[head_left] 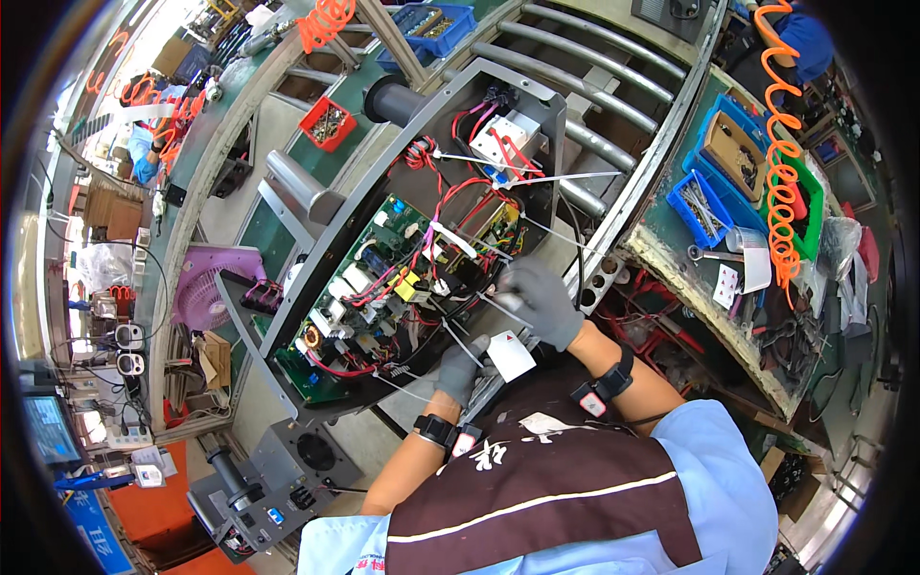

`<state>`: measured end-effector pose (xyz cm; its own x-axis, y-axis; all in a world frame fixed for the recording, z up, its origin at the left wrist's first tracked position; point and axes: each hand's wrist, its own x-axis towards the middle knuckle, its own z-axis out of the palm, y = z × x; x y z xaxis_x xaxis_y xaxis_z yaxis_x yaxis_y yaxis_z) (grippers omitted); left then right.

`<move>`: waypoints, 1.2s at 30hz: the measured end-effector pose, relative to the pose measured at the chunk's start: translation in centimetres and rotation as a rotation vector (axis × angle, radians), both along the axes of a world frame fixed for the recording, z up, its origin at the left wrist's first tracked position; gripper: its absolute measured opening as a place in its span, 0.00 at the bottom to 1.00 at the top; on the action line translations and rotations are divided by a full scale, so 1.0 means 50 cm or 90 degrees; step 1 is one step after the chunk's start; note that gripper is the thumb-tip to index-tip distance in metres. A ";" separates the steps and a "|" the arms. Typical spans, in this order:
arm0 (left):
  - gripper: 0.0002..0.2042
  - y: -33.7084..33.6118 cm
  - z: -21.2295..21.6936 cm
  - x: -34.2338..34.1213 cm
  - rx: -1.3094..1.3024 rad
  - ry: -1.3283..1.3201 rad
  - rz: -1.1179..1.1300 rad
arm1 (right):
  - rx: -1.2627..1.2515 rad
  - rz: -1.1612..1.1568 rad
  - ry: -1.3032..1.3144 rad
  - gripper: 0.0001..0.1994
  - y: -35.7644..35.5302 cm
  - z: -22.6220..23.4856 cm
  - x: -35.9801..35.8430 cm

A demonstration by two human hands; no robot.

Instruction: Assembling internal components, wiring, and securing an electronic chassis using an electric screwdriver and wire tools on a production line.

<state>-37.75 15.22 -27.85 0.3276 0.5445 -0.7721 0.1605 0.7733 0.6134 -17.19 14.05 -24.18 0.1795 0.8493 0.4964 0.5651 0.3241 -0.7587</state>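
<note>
Rollers (pixel 585 59) beside wired grey chassis (pixel 369 220)

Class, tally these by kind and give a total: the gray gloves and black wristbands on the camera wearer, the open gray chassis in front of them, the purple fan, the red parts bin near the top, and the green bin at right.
Gray gloves: 2
Black wristbands: 2
Open gray chassis: 1
Purple fan: 1
Red parts bin: 1
Green bin: 1
Total: 8

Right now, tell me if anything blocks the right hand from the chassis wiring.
Nothing visible does: the right hand is at the near edge of the wiring. White cable ties stick out nearby, but none visibly closes off the way.
</note>
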 end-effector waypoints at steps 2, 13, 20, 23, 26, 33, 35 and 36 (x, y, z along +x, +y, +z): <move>0.12 -0.001 -0.003 0.005 -0.001 -0.018 -0.008 | -0.002 0.063 -0.016 0.09 0.016 0.007 -0.029; 0.14 0.008 0.006 -0.001 0.007 -0.044 0.009 | -0.091 -0.183 -0.030 0.12 0.110 -0.074 -0.079; 0.15 0.006 0.017 -0.004 0.022 -0.019 -0.001 | -0.147 -0.200 -0.056 0.13 0.124 -0.096 -0.088; 0.14 0.004 0.022 0.002 0.033 0.003 0.003 | -0.143 -0.222 -0.071 0.12 0.132 -0.102 -0.086; 0.13 -0.002 0.029 0.006 0.024 -0.018 0.035 | -0.161 -0.208 -0.095 0.13 0.137 -0.108 -0.080; 0.12 -0.034 0.031 0.022 0.051 -0.003 0.038 | -0.219 -0.119 -0.063 0.14 0.127 -0.094 -0.059; 0.13 -0.046 0.031 0.047 0.035 -0.014 -0.001 | -0.273 -0.084 -0.012 0.15 0.132 -0.065 -0.050; 0.12 -0.051 0.034 0.063 0.049 -0.011 -0.013 | -0.405 -0.059 0.030 0.15 0.137 -0.047 -0.038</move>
<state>-34.60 12.64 -26.17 0.3520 0.5954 -0.7222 0.1654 0.7199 0.6741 -19.09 20.93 -26.52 0.2751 0.9552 -0.1095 0.5309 -0.2459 -0.8110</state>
